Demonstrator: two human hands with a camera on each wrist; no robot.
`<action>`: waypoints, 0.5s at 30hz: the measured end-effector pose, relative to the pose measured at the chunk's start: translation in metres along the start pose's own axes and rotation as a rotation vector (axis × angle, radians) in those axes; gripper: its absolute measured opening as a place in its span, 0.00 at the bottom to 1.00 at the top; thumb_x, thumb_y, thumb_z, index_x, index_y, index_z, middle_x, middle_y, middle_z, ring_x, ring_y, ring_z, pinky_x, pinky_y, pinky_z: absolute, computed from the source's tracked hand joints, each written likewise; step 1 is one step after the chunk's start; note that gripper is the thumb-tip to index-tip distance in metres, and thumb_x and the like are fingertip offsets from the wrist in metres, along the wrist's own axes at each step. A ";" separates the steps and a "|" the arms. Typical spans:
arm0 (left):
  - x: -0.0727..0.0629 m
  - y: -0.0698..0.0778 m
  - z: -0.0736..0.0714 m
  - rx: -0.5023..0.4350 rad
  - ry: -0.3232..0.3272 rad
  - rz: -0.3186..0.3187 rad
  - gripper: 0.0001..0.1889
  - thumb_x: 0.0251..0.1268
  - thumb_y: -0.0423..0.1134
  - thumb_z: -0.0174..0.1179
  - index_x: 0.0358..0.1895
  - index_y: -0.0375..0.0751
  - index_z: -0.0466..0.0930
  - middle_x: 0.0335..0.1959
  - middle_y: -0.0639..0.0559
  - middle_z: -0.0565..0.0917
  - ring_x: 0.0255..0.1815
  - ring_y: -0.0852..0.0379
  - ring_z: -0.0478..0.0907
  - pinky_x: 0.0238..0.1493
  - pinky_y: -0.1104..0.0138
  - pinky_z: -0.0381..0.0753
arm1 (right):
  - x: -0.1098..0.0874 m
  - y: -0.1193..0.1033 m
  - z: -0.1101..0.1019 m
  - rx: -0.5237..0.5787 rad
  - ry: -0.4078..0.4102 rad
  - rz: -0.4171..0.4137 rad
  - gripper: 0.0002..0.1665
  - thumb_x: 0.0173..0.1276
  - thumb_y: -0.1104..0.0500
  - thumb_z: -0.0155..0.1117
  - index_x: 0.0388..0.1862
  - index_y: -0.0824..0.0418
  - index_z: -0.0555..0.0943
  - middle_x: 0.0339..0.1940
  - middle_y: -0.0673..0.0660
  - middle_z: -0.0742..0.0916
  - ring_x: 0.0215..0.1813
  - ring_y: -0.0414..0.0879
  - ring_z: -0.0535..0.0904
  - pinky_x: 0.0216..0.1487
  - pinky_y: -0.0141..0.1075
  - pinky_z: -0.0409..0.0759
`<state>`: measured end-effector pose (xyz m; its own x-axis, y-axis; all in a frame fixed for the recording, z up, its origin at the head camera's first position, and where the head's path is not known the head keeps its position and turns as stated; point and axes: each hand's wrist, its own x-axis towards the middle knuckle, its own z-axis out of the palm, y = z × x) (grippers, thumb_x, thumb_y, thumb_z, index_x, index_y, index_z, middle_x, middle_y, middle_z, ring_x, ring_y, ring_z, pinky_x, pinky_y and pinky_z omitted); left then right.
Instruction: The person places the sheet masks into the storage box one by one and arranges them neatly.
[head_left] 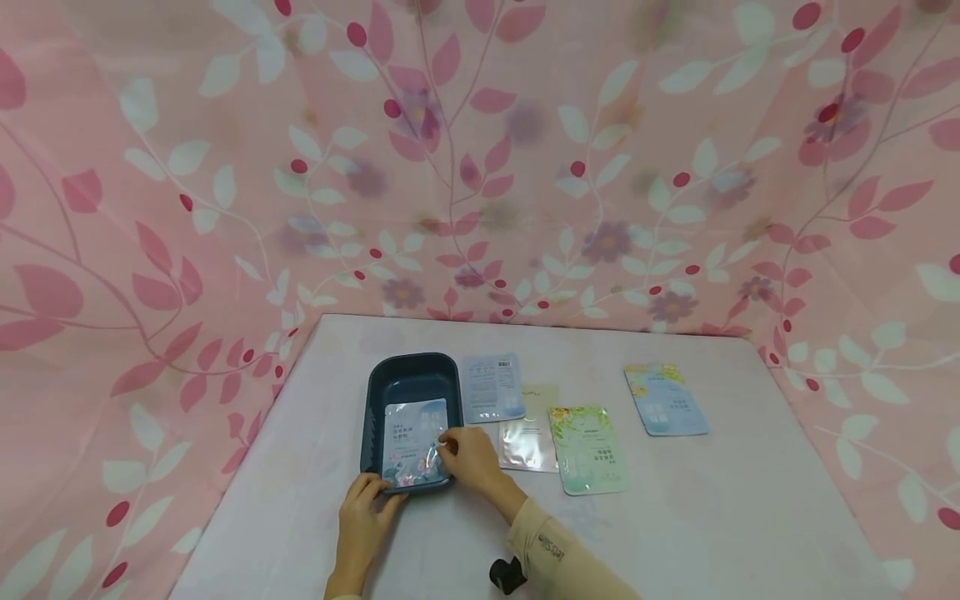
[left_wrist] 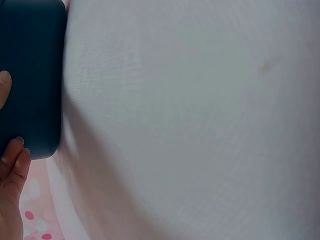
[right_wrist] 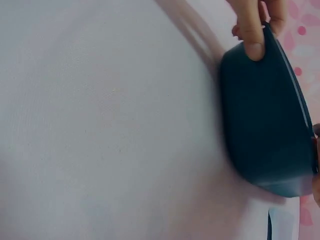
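A dark blue rectangular tray [head_left: 415,364] stands on the left part of the table, with a pale blue sheet mask packet [head_left: 412,433], printed with flowers along its bottom, lying in its near half. My left hand [head_left: 358,529] grips the tray's near left corner. In the left wrist view, its thumb [left_wrist: 4,86] lies against the tray's outer wall [left_wrist: 35,60]. My right hand [head_left: 474,460] reaches over the tray's right rim and pinches the packet's right edge. Only a bit of that hand shows in the right wrist view, at the tray wall [right_wrist: 265,120].
Right of the tray lie a pale blue packet [head_left: 492,387], a silvery and cream packet [head_left: 528,442] partly covered, and a green packet [head_left: 588,450]. A blue and yellow packet [head_left: 666,400] lies farther right. A black object [head_left: 507,575] is by the right sleeve. Flowered pink cloth hangs behind.
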<state>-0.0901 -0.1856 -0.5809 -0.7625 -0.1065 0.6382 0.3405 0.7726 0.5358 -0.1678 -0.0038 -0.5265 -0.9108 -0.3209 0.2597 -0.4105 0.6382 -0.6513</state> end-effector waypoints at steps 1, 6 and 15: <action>0.000 0.000 0.000 0.002 -0.001 -0.002 0.18 0.24 0.23 0.79 0.22 0.35 0.79 0.29 0.51 0.75 0.30 0.60 0.73 0.35 0.79 0.72 | -0.001 0.001 -0.003 0.061 0.014 -0.018 0.06 0.55 0.66 0.66 0.32 0.67 0.85 0.23 0.52 0.85 0.24 0.38 0.75 0.25 0.27 0.73; -0.001 0.000 0.000 0.002 -0.004 -0.007 0.18 0.23 0.24 0.79 0.23 0.35 0.79 0.29 0.51 0.75 0.30 0.59 0.73 0.35 0.79 0.72 | -0.009 0.011 -0.019 0.216 0.095 -0.022 0.08 0.56 0.68 0.65 0.36 0.71 0.83 0.24 0.56 0.85 0.22 0.38 0.74 0.24 0.25 0.72; 0.000 0.001 -0.001 -0.002 -0.001 -0.011 0.18 0.23 0.22 0.79 0.23 0.34 0.79 0.29 0.50 0.74 0.30 0.59 0.73 0.35 0.79 0.72 | -0.035 0.037 -0.055 0.224 0.163 0.115 0.09 0.57 0.67 0.67 0.37 0.69 0.83 0.24 0.55 0.84 0.22 0.39 0.75 0.24 0.24 0.73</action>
<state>-0.0893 -0.1858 -0.5795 -0.7668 -0.1146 0.6315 0.3331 0.7700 0.5442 -0.1538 0.0692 -0.5207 -0.9531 -0.1275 0.2745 -0.3012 0.4873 -0.8197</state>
